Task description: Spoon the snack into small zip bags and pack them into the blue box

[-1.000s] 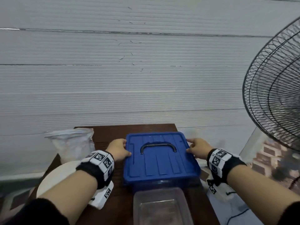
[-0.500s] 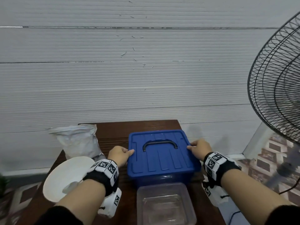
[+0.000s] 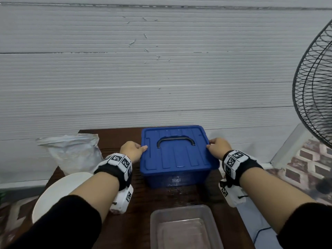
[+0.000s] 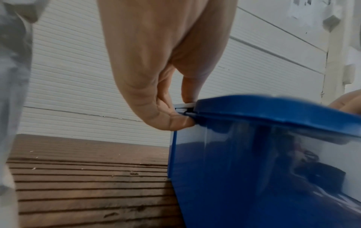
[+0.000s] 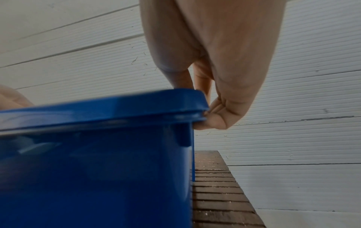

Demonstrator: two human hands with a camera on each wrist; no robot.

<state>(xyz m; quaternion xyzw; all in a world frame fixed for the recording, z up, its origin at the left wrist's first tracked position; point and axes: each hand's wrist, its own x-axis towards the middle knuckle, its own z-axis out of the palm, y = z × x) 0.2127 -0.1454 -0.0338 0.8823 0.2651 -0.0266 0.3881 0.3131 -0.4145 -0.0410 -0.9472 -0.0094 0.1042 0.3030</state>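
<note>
The blue box (image 3: 177, 174) stands on the brown slatted table (image 3: 143, 200) with its blue lid (image 3: 177, 151) on and a black handle (image 3: 175, 141) lying flat on top. My left hand (image 3: 133, 150) pinches the lid's left edge, thumb on top and curled fingers (image 4: 171, 120) under the rim. My right hand (image 3: 218, 147) pinches the lid's right edge the same way, fingers (image 5: 213, 121) hooked under it. The box's inside is hidden.
A crumpled white bag (image 3: 71, 151) stands at the table's back left, a white plate (image 3: 53, 193) in front of it. A clear plastic tub (image 3: 185, 229) sits nearest me. A black fan (image 3: 314, 105) stands to the right, a white wall behind.
The box with both hands on its lid sits farther from me on the table, leaving a wider gap to the clear tub. The head view has also shifted.
</note>
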